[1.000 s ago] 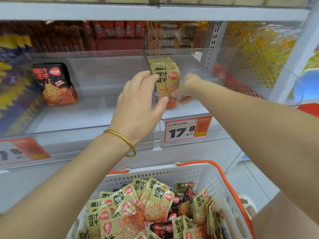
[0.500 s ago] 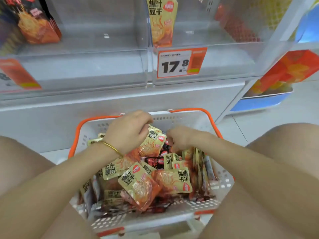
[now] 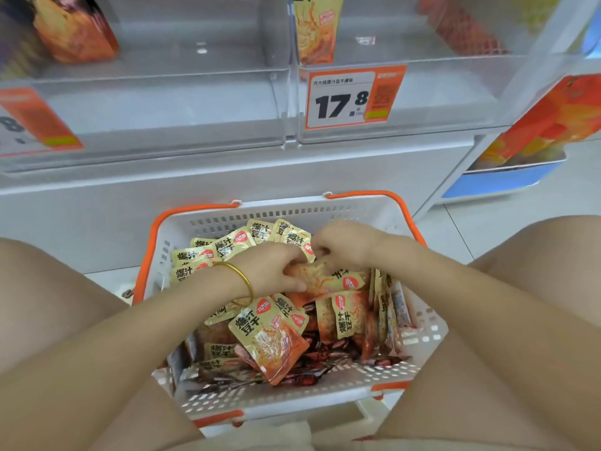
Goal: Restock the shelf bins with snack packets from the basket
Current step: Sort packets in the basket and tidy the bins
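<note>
Gathering step: the left hand [image 3: 276, 271] and right hand [image 3: 341, 244] both grip yellow packets [image 3: 325, 281] at mid-frame in the basket [image 3: 422, 336]; next, lift them to the bin [image 3: 406, 70] at upper right.

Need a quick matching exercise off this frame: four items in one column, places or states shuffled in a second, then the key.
Things:
1. white plastic basket with orange handles
2. orange-and-white price tag reading 17.8
3. thin gold bangle
4. upright yellow snack packet

Places or states:
A. on the left wrist
B. standing in the clear right-hand shelf bin
C. on the floor between the person's knees, full of packets
D. fixed to the bin's front

Pairs: 1-C, 2-D, 3-A, 4-B
</note>
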A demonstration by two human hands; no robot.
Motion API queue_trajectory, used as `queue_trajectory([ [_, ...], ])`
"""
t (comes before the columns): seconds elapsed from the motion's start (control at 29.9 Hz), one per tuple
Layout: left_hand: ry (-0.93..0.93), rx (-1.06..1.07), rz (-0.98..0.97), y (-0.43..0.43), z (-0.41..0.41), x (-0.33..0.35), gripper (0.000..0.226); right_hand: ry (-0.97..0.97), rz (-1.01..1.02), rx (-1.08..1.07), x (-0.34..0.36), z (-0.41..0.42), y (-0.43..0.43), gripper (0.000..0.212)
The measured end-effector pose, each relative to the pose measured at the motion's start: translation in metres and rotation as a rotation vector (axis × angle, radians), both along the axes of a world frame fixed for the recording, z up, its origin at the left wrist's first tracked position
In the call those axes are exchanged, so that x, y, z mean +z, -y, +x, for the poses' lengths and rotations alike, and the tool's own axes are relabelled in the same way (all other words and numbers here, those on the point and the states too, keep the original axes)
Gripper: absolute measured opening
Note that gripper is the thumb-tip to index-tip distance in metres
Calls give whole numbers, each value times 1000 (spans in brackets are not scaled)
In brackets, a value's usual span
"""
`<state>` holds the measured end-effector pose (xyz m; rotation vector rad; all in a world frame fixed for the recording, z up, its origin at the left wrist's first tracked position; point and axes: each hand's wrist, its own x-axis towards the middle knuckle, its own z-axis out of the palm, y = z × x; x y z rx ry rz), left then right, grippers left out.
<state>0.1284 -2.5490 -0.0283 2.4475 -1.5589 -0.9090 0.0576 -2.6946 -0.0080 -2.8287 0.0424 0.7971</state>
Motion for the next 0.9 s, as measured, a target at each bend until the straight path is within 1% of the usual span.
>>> queue_trajectory([
  [0.03,-3,17,-16,1,-1,1,37,58,32,-21,9,0,3,18],
  [0.1,-8,66,-99,4,0,6,20,193,92,-109,25,-3,8,20],
  [0.13,-47,126,-147,4,2,11,21,281,149,-203,30,-5,11,23],
  [0.17,-126,211,-201,3,5,15,23,357,243,-356,35,-6,14,25],
  [0.2,-240,319,-271,2,8,20,22,402,402,-552,40,-9,15,27],
  [0.23,-368,436,-348,1,10,26,18,419,624,-754,44,-13,18,31],
  [0.27,-481,539,-420,-1,10,32,12,389,820,-912,48,-17,20,35],
  [0.3,-564,617,-472,-2,10,38,8,328,955,-993,50,-22,20,38],
  [0.33,-619,659,-510,-2,9,44,6,258,1063,-1016,53,-26,18,36],
  [0.37,-653,673,-533,-2,7,49,6,220,1157,-1011,55,-29,14,30],
  [0.43,-673,647,-548,1,4,62,8,258,1239,-991,61,-31,4,15],
  [0.47,-655,610,-545,1,3,71,6,293,1235,-980,68,-31,3,12],
  [0.5,-596,568,-542,2,3,81,6,311,1219,-955,76,-31,4,14],
  [0.57,-380,531,-618,2,6,102,23,296,1194,-858,101,-34,12,21],
  [0.6,-280,548,-725,2,11,113,28,287,1206,-811,118,-35,17,24],
  [0.67,-109,606,-1016,4,24,137,24,337,1242,-764,153,-32,30,21],
  [0.7,9,602,-1115,7,32,148,19,392,1252,-763,168,-26,38,17],
  [0.73,139,572,-1152,11,41,158,16,463,1242,-780,181,-16,46,14],
  [0.77,262,529,-1143,17,48,166,20,548,1213,-803,192,-3,55,10],
  [0.8,356,483,-1101,23,55,173,30,628,1154,-827,200,11,64,6],
  [0.83,417,437,-1037,30,62,177,40,698,1072,-845,205,28,73,4],
  [0.9,477,356,-902,43,70,180,55,757,851,-872,204,62,87,13],
])
